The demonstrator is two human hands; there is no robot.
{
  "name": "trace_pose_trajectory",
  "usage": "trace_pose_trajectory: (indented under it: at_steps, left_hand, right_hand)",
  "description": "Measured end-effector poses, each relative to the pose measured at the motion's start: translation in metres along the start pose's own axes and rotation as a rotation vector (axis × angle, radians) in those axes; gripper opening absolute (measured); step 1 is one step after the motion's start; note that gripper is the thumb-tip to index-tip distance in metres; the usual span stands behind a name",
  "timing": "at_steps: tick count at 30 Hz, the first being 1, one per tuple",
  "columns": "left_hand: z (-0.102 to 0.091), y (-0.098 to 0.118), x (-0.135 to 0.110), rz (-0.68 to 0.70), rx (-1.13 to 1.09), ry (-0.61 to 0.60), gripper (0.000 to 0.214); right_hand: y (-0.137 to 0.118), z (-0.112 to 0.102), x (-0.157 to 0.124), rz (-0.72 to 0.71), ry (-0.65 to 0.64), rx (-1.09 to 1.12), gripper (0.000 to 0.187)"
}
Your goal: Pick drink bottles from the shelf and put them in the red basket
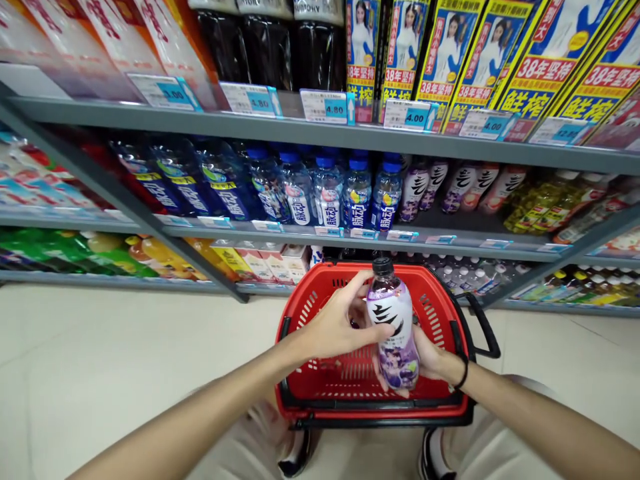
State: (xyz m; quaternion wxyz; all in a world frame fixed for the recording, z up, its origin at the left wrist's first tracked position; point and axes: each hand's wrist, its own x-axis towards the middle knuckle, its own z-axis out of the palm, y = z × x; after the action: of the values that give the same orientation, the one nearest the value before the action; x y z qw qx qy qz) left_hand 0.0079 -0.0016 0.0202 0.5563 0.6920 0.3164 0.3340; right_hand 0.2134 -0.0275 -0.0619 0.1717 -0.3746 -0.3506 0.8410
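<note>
A purple-and-white drink bottle with a black cap is held nearly upright over the red shopping basket. My left hand is closed around its left side, the thumb lying across the label. From behind and below, my right hand supports the bottle; most of its fingers are hidden by it. A dark band circles the right wrist. Inside the basket, a small dark item shows beside my left hand, too covered to make out.
Bottles like the held one stand on the middle shelf, right of several blue-capped bottles. Yellow-and-blue cartons fill the shelf above. The basket's black handle sticks out to the right. My shoes flank the basket on the pale floor.
</note>
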Motion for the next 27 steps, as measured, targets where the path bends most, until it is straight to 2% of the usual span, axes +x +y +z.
trace_pose_trajectory:
  at_steps: [2, 3, 6, 8, 10, 12, 13, 16, 18, 19, 21, 23, 25, 27]
  left_hand:
    - [0.003, 0.007, 0.002, -0.019, 0.015, 0.045, 0.073]
    - [0.004, 0.009, 0.003, -0.022, 0.041, 0.084, 0.073]
    - [0.006, 0.01, 0.007, -0.033, 0.145, 0.198, 0.072]
    - [0.008, 0.007, 0.009, -0.042, 0.173, 0.221, 0.072]
    - [0.01, 0.003, 0.01, -0.032, 0.205, 0.196, 0.071]
    - [0.011, 0.0, 0.009, 0.012, 0.267, 0.118, 0.065]
    - [0.012, -0.001, 0.009, 0.037, 0.29, 0.068, 0.06]
    - [0.012, 0.002, 0.007, 0.068, 0.263, -0.065, 0.049]
    - [0.01, 0.008, 0.007, 0.053, 0.261, -0.072, 0.044]
    - [0.01, 0.011, 0.007, 0.043, 0.286, -0.054, 0.044]
    - [0.009, 0.017, 0.008, 0.037, 0.357, 0.006, 0.049]
    - [0.008, 0.02, 0.009, 0.043, 0.418, 0.079, 0.055]
    - [0.008, 0.019, 0.01, 0.04, 0.467, 0.144, 0.058]
    - [0.009, 0.014, 0.01, 0.038, 0.493, 0.165, 0.06]
  right_hand:
    - [-0.001, 0.001, -0.003, 0.037, -0.034, 0.019, 0.082]
    - [-0.002, 0.003, -0.004, 0.001, 0.011, 0.034, 0.078]
    - [-0.005, 0.011, -0.004, -0.175, 0.263, 0.075, 0.056]
    - [-0.006, 0.014, -0.004, -0.183, 0.38, 0.104, 0.051]
    - [-0.003, 0.016, -0.005, -0.134, 0.419, 0.124, 0.054]
    - [0.002, 0.016, -0.009, -0.087, 0.352, 0.118, 0.06]
    - [0.006, 0.016, -0.011, -0.056, 0.275, 0.103, 0.066]
    - [0.014, 0.012, -0.017, 0.109, -0.081, 0.059, 0.09]
    - [0.015, 0.009, -0.019, 0.225, -0.292, 0.043, 0.099]
    - [0.015, 0.008, -0.019, 0.243, -0.341, 0.034, 0.099]
    - [0.011, 0.009, -0.017, 0.167, -0.278, 0.016, 0.094]
    - [0.007, 0.013, -0.014, 0.011, -0.079, 0.008, 0.082]
    - [0.005, 0.018, -0.01, -0.087, 0.094, 0.006, 0.073]
    - [0.007, 0.019, -0.006, -0.096, 0.134, 0.004, 0.074]
